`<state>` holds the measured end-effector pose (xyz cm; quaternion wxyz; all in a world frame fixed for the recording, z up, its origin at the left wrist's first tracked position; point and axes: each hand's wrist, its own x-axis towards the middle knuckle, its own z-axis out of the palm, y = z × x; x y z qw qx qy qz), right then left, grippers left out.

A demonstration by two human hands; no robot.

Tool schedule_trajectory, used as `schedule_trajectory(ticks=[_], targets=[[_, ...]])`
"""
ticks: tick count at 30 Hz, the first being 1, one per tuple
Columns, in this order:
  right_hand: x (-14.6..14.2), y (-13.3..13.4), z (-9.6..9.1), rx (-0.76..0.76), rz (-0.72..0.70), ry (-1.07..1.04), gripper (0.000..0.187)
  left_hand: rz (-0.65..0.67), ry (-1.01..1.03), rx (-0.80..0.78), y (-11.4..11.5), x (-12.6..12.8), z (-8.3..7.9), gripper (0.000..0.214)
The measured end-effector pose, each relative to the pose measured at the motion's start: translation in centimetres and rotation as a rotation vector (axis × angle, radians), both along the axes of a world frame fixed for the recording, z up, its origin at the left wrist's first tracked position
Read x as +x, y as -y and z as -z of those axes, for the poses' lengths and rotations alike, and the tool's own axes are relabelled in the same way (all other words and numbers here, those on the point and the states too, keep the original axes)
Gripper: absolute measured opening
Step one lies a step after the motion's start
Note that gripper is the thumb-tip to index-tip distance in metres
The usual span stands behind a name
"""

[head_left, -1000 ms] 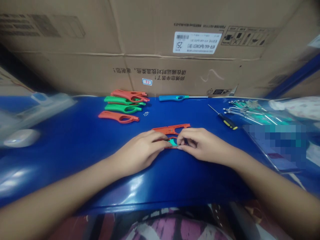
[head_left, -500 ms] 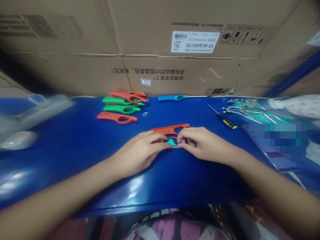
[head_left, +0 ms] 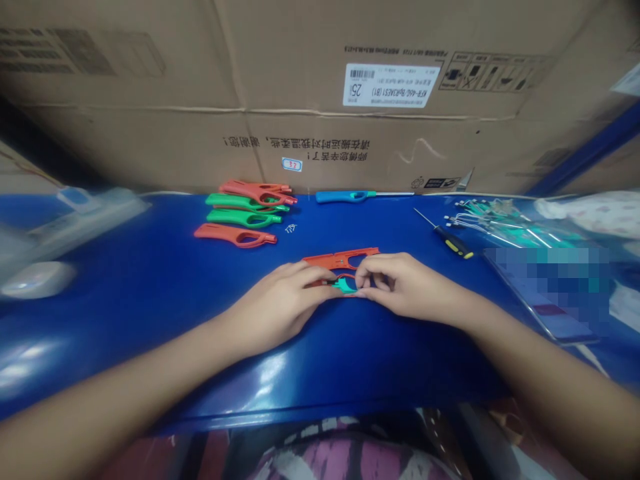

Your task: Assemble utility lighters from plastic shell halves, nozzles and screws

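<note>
My left hand point(head_left: 287, 300) is closed on the left part of an orange lighter shell half point(head_left: 346, 275), low over the blue table. A green trigger piece point(head_left: 345, 286) shows in this shell, between my two hands. My right hand point(head_left: 400, 283) pinches at the shell's right end, beside the trigger piece; its fingertips partly hide what they touch. Just behind lies another orange shell half point(head_left: 325, 259), its inner side facing up. My left fingers cover part of it from view.
Several orange and green lighter shells point(head_left: 235, 233) lie at the back left, near small white pins point(head_left: 291, 229). At the back are a blue long-necked lighter point(head_left: 345, 197), a screwdriver point(head_left: 453, 242) and bagged green parts with wires point(head_left: 515, 223). A phone point(head_left: 545, 300) lies right. Cardboard point(head_left: 175, 147) stands behind.
Almost nothing differs. The fingers of my right hand have shifted very slightly at the shell's right end; my left hand keeps its place.
</note>
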<state>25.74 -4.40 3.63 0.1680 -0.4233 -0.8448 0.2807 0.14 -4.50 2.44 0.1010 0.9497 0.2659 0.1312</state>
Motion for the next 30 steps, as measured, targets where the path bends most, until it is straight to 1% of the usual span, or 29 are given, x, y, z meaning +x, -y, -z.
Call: schedule_trajectory(ticks=[5, 12, 19, 24, 30], targets=[[-0.1, 0.2, -0.2, -0.036, -0.012, -0.001, 0.011, 0.011, -0.003, 0.039, -0.1, 0.1, 0.0, 0.041], [0.0, 0.1, -0.3, -0.091, 0.055, -0.033, 0.006, 0.012, -0.016, 0.05, 0.0, 0.2, -0.1, 0.041], [0.4, 0.0, -0.4, -0.122, 0.031, 0.0, 0.012, 0.007, -0.025, 0.088, 0.0, 0.0, 0.2, 0.035], [0.5, -0.2, -0.1, -0.084, 0.06, -0.058, 0.011, 0.008, -0.022, 0.078, -0.1, 0.1, 0.3, 0.036], [1.1, -0.6, -0.4, -0.071, 0.148, -0.11, 0.009, -0.016, 0.048, 0.063, 0.0, 0.1, 0.3, 0.031]])
